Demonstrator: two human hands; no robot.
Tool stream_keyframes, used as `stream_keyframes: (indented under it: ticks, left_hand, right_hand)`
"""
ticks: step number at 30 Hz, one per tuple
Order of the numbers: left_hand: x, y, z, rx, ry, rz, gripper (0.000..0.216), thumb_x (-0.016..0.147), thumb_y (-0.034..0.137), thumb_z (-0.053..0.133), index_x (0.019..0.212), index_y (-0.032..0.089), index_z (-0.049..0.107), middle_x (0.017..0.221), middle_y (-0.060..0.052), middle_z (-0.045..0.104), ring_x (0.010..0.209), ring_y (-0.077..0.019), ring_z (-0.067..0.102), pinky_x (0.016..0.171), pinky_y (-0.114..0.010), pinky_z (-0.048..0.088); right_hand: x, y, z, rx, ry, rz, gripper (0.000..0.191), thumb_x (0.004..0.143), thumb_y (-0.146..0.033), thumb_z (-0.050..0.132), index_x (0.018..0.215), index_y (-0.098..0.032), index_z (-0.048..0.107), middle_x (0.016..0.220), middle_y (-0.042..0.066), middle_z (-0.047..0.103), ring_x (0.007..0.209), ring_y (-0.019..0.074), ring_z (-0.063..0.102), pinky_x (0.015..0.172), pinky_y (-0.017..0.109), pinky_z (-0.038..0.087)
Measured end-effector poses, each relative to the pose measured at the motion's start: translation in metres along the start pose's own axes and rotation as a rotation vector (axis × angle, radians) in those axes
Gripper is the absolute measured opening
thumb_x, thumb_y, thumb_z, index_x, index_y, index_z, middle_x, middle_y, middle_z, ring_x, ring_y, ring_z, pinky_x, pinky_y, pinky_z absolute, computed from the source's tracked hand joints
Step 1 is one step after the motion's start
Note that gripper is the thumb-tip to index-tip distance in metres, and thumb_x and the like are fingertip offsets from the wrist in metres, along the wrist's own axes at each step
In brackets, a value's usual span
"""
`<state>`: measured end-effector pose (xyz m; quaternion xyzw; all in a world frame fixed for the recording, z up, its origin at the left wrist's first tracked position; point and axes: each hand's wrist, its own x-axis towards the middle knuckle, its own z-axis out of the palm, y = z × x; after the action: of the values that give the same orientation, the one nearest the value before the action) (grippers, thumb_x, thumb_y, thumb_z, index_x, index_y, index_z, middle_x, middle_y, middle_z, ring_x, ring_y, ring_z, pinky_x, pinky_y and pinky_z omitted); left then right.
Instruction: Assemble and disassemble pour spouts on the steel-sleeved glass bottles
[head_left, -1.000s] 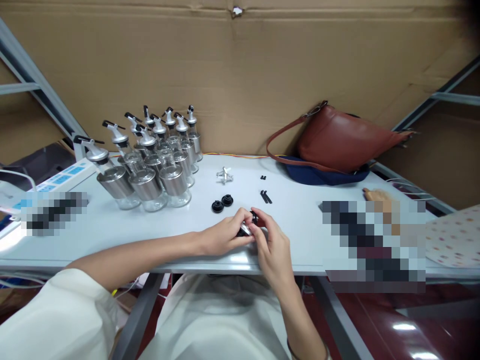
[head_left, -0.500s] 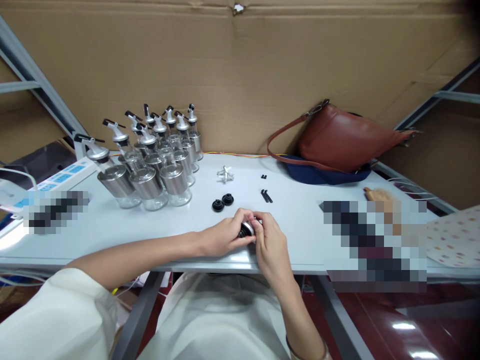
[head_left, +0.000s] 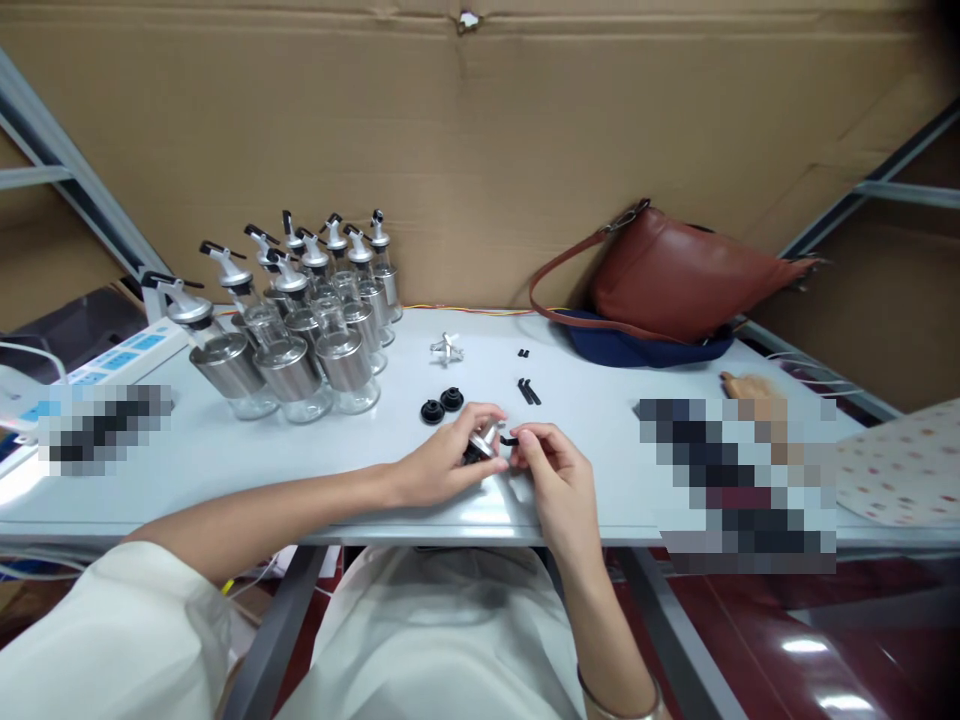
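My left hand [head_left: 450,462] is closed around a silver pour spout [head_left: 484,440] with a black stopper base, its tip pointing up and right. Just right of the spout, my right hand [head_left: 553,472] pinches a small black lever [head_left: 510,441] between thumb and fingertips. A narrow gap seems to part the lever from the spout. Beyond my hands lie two black ribbed stoppers [head_left: 442,405], silver spout pieces [head_left: 447,349], a couple of thin black levers [head_left: 529,391] and two tiny black parts [head_left: 523,353].
Several glass bottles [head_left: 349,375] with steel sleeves and pour spouts stand at the left. A power strip [head_left: 124,358] runs along the left edge. At the back right, a brown leather bag [head_left: 667,275] rests on a dark blue cloth item [head_left: 637,345]. Cardboard [head_left: 480,180] walls the back.
My hands have moved apart slightly. The spout now shows tilted in my left hand, and the black lever is visible in my right fingertips. The view has shifted a little.
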<state>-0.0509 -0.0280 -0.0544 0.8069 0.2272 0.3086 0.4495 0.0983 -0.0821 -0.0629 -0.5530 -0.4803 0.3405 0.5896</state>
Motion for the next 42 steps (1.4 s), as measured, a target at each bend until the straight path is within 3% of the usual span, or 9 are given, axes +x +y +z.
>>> stream_keyframes:
  ticks: [5,10,15,19,23,26,33,37,42]
  left_hand:
    - [0.002,0.001,0.0,-0.128,0.11,-0.106,0.039,0.086,0.032,0.054,0.117,0.021,0.034,0.089,-0.001,0.049,0.081,-0.0136,0.053,0.079,-0.028,0.042]
    - [0.002,0.0,0.0,-0.183,0.153,-0.153,0.04,0.084,0.031,0.056,0.116,0.022,0.032,0.092,0.0,0.049,0.075,-0.0111,0.051,0.075,-0.027,0.041]
    - [0.003,0.0,0.001,-0.32,0.156,-0.174,0.037,0.085,0.031,0.055,0.11,0.024,0.029,0.089,0.003,0.049,0.065,-0.0074,0.052,0.072,-0.027,0.042]
    - [0.003,-0.001,0.001,-0.347,0.154,-0.171,0.036,0.085,0.031,0.055,0.108,0.025,0.028,0.088,0.004,0.048,0.063,-0.0062,0.052,0.067,-0.025,0.041]
    - [0.004,0.0,0.001,-0.351,0.169,-0.178,0.035,0.086,0.033,0.055,0.104,0.025,0.026,0.089,0.004,0.048,0.061,-0.0051,0.052,0.065,-0.024,0.041]
    - [0.004,0.001,0.001,-0.362,0.167,-0.184,0.035,0.085,0.034,0.056,0.097,0.025,0.025,0.09,0.004,0.049,0.059,-0.0046,0.052,0.063,-0.023,0.04]
    - [0.004,0.0,0.001,-0.346,0.157,-0.18,0.03,0.085,0.032,0.055,0.09,0.023,0.026,0.088,0.005,0.047,0.058,-0.0033,0.052,0.064,-0.024,0.04]
    - [0.004,-0.001,0.002,-0.337,0.149,-0.182,0.03,0.084,0.031,0.057,0.089,0.023,0.028,0.087,0.005,0.046,0.059,-0.0035,0.051,0.064,-0.023,0.04]
    - [0.004,-0.001,0.001,-0.351,0.128,-0.184,0.03,0.084,0.028,0.057,0.091,0.023,0.028,0.086,0.005,0.047,0.061,-0.0044,0.052,0.063,-0.023,0.04]
  right_hand:
    - [-0.003,0.001,0.003,0.066,0.003,0.03,0.025,0.075,-0.04,0.065,0.083,-0.017,0.066,0.072,0.004,0.068,0.067,0.0162,0.061,0.063,0.028,0.048]
    - [-0.001,-0.004,0.0,0.01,-0.088,0.006,0.024,0.077,-0.04,0.063,0.085,-0.017,0.067,0.081,0.006,0.072,0.074,0.0189,0.066,0.07,0.031,0.051]
    - [0.025,-0.046,-0.012,-0.2,-0.098,-0.212,0.019,0.08,-0.035,0.061,0.072,-0.018,0.058,0.072,0.004,0.07,0.071,0.0172,0.066,0.068,0.028,0.049]
    - [0.078,-0.074,-0.018,-0.396,-0.132,-0.407,0.026,0.08,-0.04,0.06,0.067,-0.018,0.054,0.06,0.001,0.063,0.057,0.0132,0.058,0.058,0.026,0.043]
    - [0.138,-0.057,-0.031,-0.477,-0.326,-0.388,0.031,0.076,-0.046,0.062,0.069,-0.017,0.055,0.062,0.002,0.065,0.06,0.0145,0.06,0.058,0.025,0.042]
    - [0.162,-0.031,-0.048,-0.624,-0.321,-0.275,0.025,0.075,-0.04,0.063,0.069,-0.017,0.055,0.063,0.004,0.067,0.062,0.0156,0.062,0.063,0.027,0.043]
    - [0.166,-0.012,-0.06,-0.821,-0.322,-0.238,0.019,0.077,-0.033,0.06,0.068,-0.017,0.055,0.056,0.0,0.061,0.054,0.0127,0.054,0.056,0.024,0.039]
    - [0.169,-0.004,-0.055,-0.864,-0.395,-0.207,0.008,0.078,-0.02,0.054,0.072,-0.017,0.057,0.068,0.002,0.067,0.064,0.0133,0.059,0.064,0.024,0.041]
    - [0.167,-0.001,-0.05,-0.941,-0.437,-0.156,0.01,0.076,-0.012,0.05,0.076,-0.017,0.059,0.068,0.002,0.068,0.065,0.0128,0.06,0.067,0.023,0.043]
